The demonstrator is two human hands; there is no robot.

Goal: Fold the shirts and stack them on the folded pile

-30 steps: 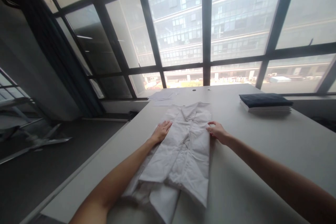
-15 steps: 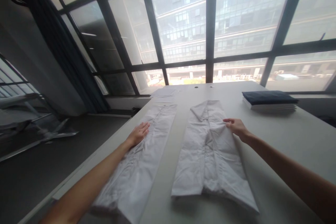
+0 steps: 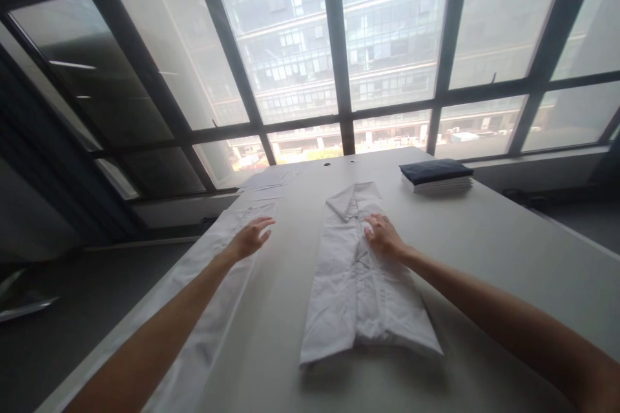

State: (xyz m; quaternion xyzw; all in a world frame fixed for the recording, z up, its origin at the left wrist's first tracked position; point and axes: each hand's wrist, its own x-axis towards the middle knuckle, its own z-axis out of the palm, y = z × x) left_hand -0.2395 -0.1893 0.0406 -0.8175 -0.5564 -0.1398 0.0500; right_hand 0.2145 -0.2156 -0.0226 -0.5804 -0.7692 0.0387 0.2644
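Observation:
A white folded garment (image 3: 334, 297) lies lengthwise on the table, with one top corner turned over and wrinkles down its middle. My right hand (image 3: 382, 235) rests on its upper right part, fingers slightly bent and apart, holding nothing. To the left, a second long piece of white cloth (image 3: 213, 322) lies along the table edge, partly covered by my left forearm. My left hand (image 3: 249, 239) is over the upper end of that cloth, thumb and fingers apart, with nothing in it. What kind of garments these are I cannot tell.
A dark blue folded cloth (image 3: 436, 171) tops a stack of white folded pieces (image 3: 443, 187) on the right of the white table (image 3: 484, 258). Thin white sheets (image 3: 264, 184) lie at the far left. Beyond the table stand large windows and a dark curtain (image 3: 58, 161).
My left hand has come off the left cloth and moved toward its right edge. My right hand has shifted from the right garment's edge onto its middle. The view has turned right.

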